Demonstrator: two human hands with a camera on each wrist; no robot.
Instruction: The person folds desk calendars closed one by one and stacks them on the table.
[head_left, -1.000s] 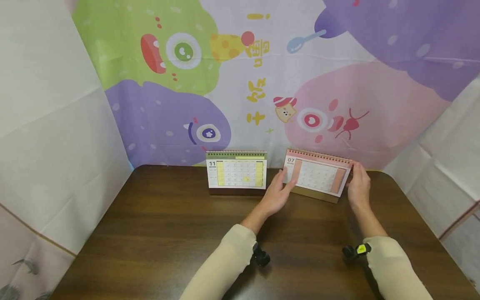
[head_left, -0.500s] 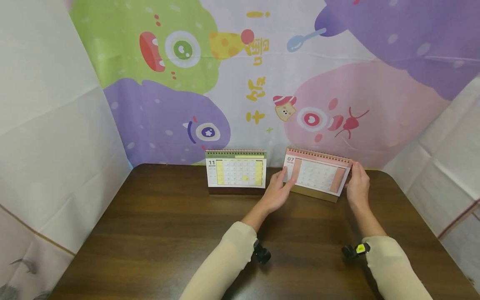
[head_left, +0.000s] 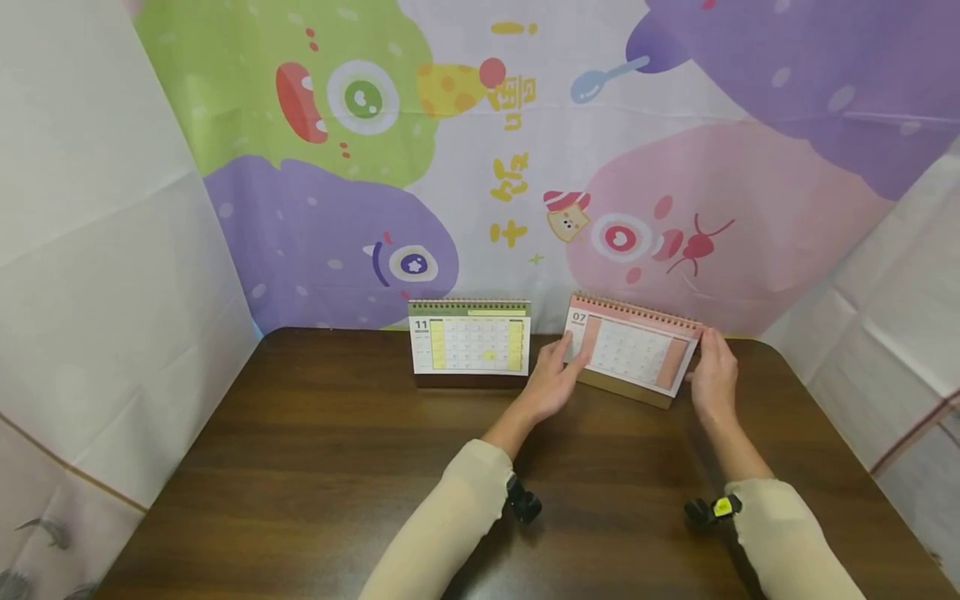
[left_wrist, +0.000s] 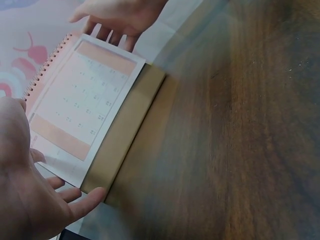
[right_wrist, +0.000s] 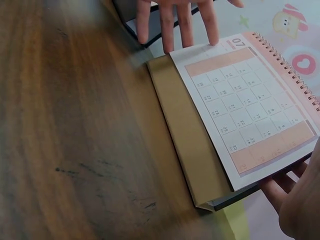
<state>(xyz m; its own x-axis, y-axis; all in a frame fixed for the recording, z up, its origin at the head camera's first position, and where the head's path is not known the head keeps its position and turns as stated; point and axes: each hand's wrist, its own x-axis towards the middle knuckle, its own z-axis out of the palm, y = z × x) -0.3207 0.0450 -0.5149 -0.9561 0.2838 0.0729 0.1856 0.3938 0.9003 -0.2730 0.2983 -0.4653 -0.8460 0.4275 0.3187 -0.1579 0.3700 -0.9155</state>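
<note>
A pink-topped desk calendar [head_left: 628, 346] showing 07 stands at an angle on the table, its right end nearer to me. My left hand [head_left: 551, 385] is at its left side, fingers straight and touching that edge. At the opposite edge is my right hand [head_left: 715, 381], its fingertips against the side and partly hidden behind it. The left wrist view shows the right thumb held apart from the page. A green-topped desk calendar [head_left: 469, 343] showing 11 stands to the left, just beyond my left hand and facing me squarely.
The dark brown wooden table [head_left: 337, 467] spreads out in front of both calendars. Close behind them hangs a cloth backdrop [head_left: 480, 192] with cartoon monsters. Pale cloth walls [head_left: 97, 217] close in the table's left and right sides.
The pink calendar's right end has turned slightly toward me, the right hand moving a little with it. My left hand stays at the left edge. The green calendar stands as before.
</note>
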